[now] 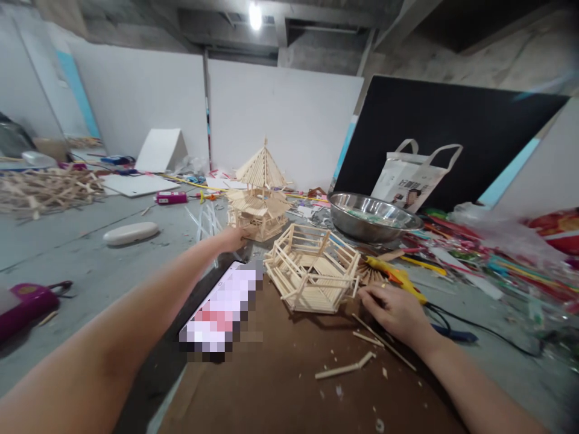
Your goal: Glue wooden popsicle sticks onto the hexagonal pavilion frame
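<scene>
A small pagoda of wooden sticks (260, 208), with tiered roofs and a pointed top, stands at the centre back. My left hand (234, 239) reaches to its front left base, fingers closed at the lower edge. Nearer to me sits a six-sided open stick frame (312, 301) with a slatted floor and railings, on a brown board (271, 386). My right hand (393, 307) is at the frame's right corner, fingers curled together; what they pinch, if anything, is hidden. Thin loose sticks (346, 369) lie on the board below that hand.
A phone (221, 301) lies left of the frame. Beside my right hand is a yellow glue gun (407, 286) with a black cord. Farther back are a steel basin (375, 217) and a white bag (409, 181). A stick pile (49, 190) lies far left; clutter covers the right.
</scene>
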`<state>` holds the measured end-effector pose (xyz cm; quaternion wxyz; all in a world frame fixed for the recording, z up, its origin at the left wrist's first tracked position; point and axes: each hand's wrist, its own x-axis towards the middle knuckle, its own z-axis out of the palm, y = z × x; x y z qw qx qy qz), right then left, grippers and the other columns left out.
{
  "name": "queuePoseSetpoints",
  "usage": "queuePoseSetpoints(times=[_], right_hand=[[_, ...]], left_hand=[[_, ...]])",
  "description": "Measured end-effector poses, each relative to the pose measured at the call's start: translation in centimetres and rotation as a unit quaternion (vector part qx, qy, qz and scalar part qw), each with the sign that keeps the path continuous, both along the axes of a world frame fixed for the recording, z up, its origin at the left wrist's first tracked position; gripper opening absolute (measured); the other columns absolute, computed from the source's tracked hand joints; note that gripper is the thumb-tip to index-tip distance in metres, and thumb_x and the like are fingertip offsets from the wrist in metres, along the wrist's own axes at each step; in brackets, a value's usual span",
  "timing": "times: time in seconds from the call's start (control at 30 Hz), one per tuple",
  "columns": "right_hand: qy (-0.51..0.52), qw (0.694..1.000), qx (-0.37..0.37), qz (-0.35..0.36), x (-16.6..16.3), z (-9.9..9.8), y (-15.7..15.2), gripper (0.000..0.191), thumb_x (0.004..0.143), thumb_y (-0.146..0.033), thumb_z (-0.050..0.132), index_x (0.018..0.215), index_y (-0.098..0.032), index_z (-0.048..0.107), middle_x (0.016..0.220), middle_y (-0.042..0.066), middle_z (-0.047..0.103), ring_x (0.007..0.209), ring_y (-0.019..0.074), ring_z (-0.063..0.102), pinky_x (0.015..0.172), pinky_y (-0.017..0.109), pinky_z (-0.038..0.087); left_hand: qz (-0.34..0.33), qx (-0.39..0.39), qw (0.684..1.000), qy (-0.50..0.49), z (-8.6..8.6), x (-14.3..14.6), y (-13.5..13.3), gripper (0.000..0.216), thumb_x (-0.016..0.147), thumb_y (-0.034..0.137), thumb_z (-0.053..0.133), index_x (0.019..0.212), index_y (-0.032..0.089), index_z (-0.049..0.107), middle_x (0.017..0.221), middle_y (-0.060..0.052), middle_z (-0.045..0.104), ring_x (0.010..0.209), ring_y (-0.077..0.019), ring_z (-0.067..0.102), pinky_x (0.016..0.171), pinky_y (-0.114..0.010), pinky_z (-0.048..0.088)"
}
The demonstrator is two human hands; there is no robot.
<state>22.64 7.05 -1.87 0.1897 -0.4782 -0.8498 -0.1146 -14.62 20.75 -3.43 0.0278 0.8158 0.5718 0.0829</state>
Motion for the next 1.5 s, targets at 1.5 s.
queuePoseSetpoints(times=[1.5], right_hand=[[-0.017,1.000,0.008,0.007,0.2,-0.3,0.1,0.030,0.082,-0.030,0.035,0.067,-0.021,0.059,0.062,0.000,0.064,0.058,0.0122,0.060,0.052,0.021,0.041]], left_hand=[[0.110,0.107,0.987,0.046,0.7,-1.6,0.8,0.030,0.068,0.044,0.049,0.081,0.021,0.062,0.093,-0.007,0.063,0.102,-0.0265,0.047,0.091,-0.042,0.027]])
